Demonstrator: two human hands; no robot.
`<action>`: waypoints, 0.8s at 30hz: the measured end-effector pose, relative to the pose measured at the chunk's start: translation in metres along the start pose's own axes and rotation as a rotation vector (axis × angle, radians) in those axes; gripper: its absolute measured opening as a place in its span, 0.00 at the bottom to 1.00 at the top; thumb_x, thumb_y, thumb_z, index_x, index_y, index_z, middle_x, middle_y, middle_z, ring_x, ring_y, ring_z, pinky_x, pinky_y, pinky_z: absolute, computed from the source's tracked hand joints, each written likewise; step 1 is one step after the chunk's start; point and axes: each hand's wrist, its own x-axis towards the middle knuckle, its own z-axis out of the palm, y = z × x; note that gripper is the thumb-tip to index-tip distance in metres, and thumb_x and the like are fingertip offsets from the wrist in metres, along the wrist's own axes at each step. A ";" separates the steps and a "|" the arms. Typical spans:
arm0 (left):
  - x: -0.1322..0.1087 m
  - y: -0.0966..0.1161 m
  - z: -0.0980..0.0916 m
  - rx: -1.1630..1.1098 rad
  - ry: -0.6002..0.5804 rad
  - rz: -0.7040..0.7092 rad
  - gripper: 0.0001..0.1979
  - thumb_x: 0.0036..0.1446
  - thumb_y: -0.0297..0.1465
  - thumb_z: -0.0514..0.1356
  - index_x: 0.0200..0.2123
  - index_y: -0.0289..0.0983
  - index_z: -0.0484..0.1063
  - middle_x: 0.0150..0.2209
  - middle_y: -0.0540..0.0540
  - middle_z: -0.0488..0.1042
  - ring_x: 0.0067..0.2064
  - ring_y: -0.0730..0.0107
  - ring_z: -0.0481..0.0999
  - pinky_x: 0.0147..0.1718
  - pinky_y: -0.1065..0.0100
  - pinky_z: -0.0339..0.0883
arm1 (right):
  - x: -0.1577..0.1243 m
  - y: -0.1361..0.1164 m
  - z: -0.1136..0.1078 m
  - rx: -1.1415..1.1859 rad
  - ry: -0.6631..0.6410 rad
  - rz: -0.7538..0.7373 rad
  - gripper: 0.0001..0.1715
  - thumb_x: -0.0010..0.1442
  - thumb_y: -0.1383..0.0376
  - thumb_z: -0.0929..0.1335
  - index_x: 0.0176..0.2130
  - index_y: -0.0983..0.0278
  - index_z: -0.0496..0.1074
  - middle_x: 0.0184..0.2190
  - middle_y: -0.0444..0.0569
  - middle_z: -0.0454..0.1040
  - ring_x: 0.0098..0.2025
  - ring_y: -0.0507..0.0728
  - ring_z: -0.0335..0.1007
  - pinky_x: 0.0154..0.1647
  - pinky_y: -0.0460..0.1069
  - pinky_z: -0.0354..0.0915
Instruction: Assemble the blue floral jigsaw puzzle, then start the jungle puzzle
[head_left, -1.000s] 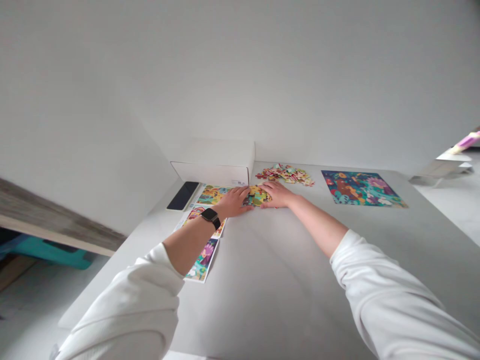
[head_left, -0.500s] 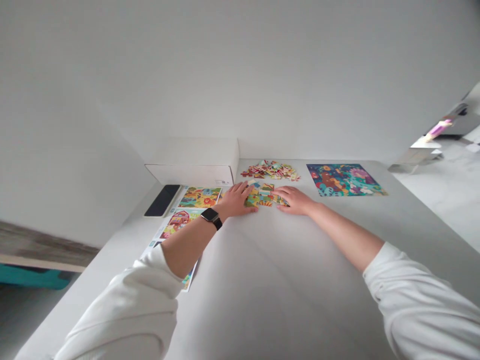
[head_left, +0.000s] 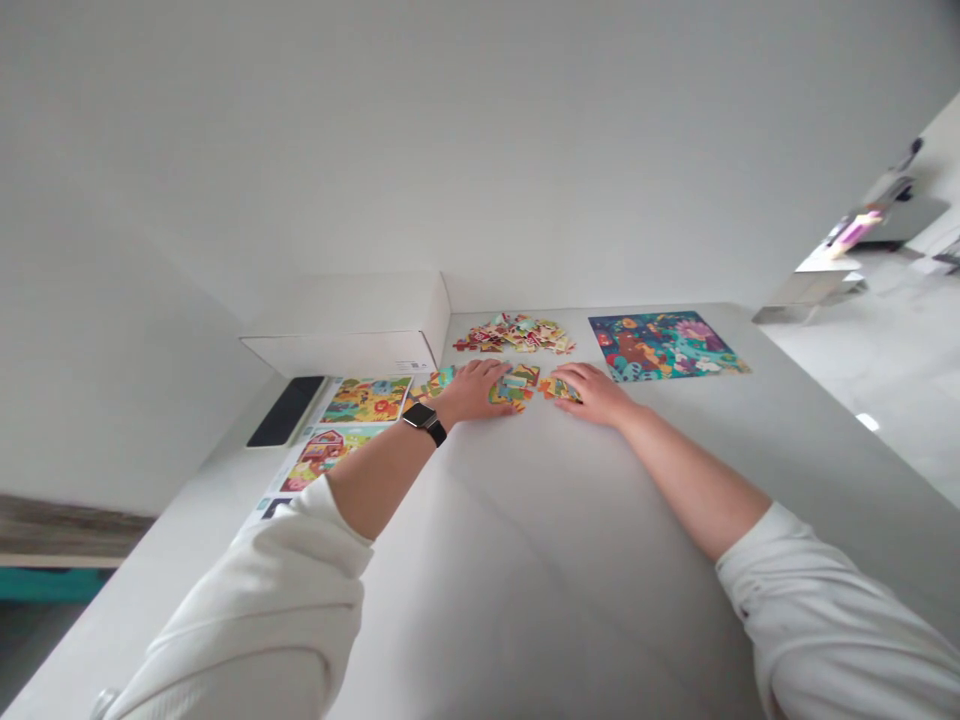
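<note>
And there's the left hand [head_left: 474, 390], fingers loosely spread over puzzle pieces [head_left: 517, 382] mid-bench [head_left: 525, 560]; the right hand [head_left: 596, 393] curls over orange pieces [head_left: 556, 388], whether pinching I can't tell. Careful: one sideways drag could split loose joins!

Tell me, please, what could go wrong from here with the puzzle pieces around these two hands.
The left hand partly covers some colourful puzzle pieces; sliding it might nudge them out of place. The right hand is at another small cluster, which might shift too. The loose pile lies just beyond both hands, so a forward sweep could mix pieces together.
</note>
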 end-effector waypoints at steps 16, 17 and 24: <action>0.023 0.036 0.013 -0.051 0.018 0.008 0.48 0.62 0.59 0.64 0.76 0.39 0.60 0.76 0.35 0.64 0.76 0.43 0.62 0.75 0.49 0.55 | 0.001 0.000 -0.004 0.061 -0.013 0.011 0.38 0.64 0.54 0.76 0.69 0.57 0.71 0.67 0.59 0.73 0.69 0.68 0.70 0.72 0.65 0.67; 0.023 0.038 0.012 -0.056 0.027 0.023 0.46 0.63 0.58 0.63 0.76 0.39 0.62 0.75 0.35 0.66 0.75 0.44 0.63 0.75 0.49 0.56 | 0.001 -0.001 -0.005 0.065 -0.007 0.001 0.38 0.64 0.56 0.76 0.69 0.57 0.71 0.67 0.58 0.73 0.69 0.68 0.70 0.72 0.65 0.67; 0.020 0.050 0.015 -0.033 0.077 -0.011 0.41 0.66 0.53 0.63 0.76 0.41 0.62 0.76 0.36 0.64 0.76 0.44 0.63 0.74 0.47 0.56 | -0.004 -0.003 -0.005 -0.058 0.043 0.145 0.47 0.62 0.50 0.77 0.72 0.62 0.67 0.64 0.65 0.75 0.66 0.75 0.71 0.69 0.69 0.68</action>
